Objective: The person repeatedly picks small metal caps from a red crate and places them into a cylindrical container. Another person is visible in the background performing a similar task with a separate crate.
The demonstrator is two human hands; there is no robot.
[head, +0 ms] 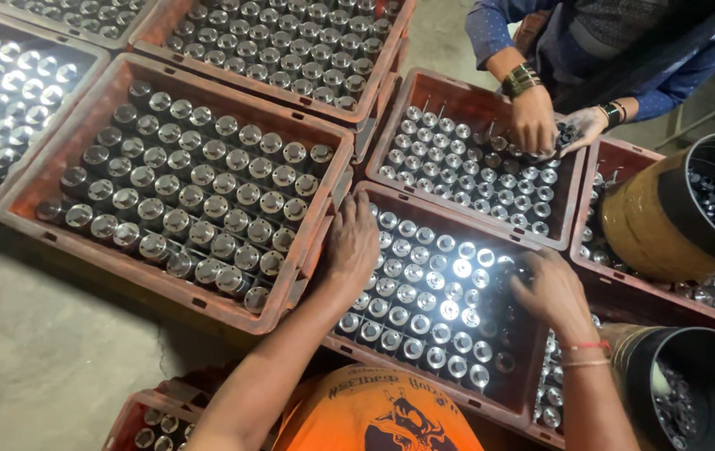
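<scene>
The left hand (351,242) lies flat, fingers spread, on the crate (424,392) rim, holding nothing. The right hand (551,292) curls its fingers among upright metal cylinders (424,292); whether it grips one is unclear. The cylinders stand just below both hands' fingers.

The person wears an orange shirt (374,413) with a dark printed design across the chest. Both forearms are bare, with no sleeves reaching them. The right wrist carries thin bands (585,353), one red and one pale. The left hand (351,242) and right hand (551,292) are ungloved and smudged with dark grime.
</scene>
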